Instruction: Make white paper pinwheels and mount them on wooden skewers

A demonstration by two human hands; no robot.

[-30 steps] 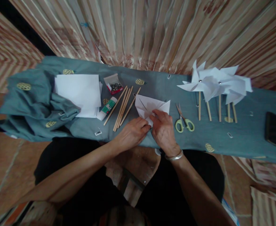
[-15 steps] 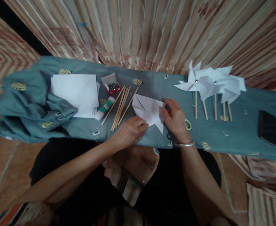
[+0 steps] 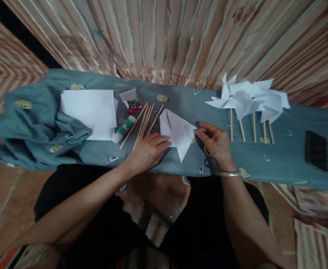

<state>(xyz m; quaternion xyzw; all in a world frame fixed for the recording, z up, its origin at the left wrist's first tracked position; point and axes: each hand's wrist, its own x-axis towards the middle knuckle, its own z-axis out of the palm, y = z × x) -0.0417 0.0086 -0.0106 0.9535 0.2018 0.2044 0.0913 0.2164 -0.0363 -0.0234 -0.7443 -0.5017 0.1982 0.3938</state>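
Note:
A white sheet of paper (image 3: 177, 132), cut with slits and partly folded, lies on the cloth in front of me. My left hand (image 3: 152, 149) has its fingers closed at the paper's lower left edge. On the other side, my right hand (image 3: 215, 144) pinches the paper's right-hand point between thumb and fingertips. Just below that hand, a green ring-shaped handle (image 3: 207, 150) is mostly hidden. Wooden sticks (image 3: 144, 121) lie left of the paper, their lower ends partly covered by my left hand.
Left of the sticks are a glue stick (image 3: 125, 129), an open box of metal pins (image 3: 133, 104) and a paper stack (image 3: 89, 112). Paper pinwheels (image 3: 243, 99) on sticks lie at the right, with a phone (image 3: 316, 151) beyond. A pleated curtain (image 3: 164, 41) hangs behind the table.
The paper has turned slightly, and its right point is now pinched by my right hand, which shifted right and down. My left hand slid a little left along the edge.

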